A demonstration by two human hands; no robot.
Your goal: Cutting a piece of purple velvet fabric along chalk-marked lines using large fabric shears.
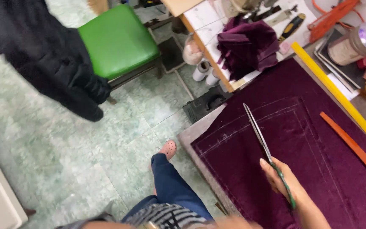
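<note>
While scissors (259, 135) jut from the right grip (282, 180) (blades closed), velvet (301, 169) lies beneath

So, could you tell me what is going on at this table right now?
A person stands at a worktable covered with dark purple velvet fabric marked with chalk lines. Their right hand holds long scissors with green handles, blades closed and pointing across the cloth. The left hand barely shows, blurred at the bottom edge. A long yellow ruler and an orange strip lie to the right.

One scissors (259, 133), one hand (282, 180) — two rulers, yellow (335, 93) and orange (352, 144) — one green stool (117, 40), two spools (206, 72).
</note>
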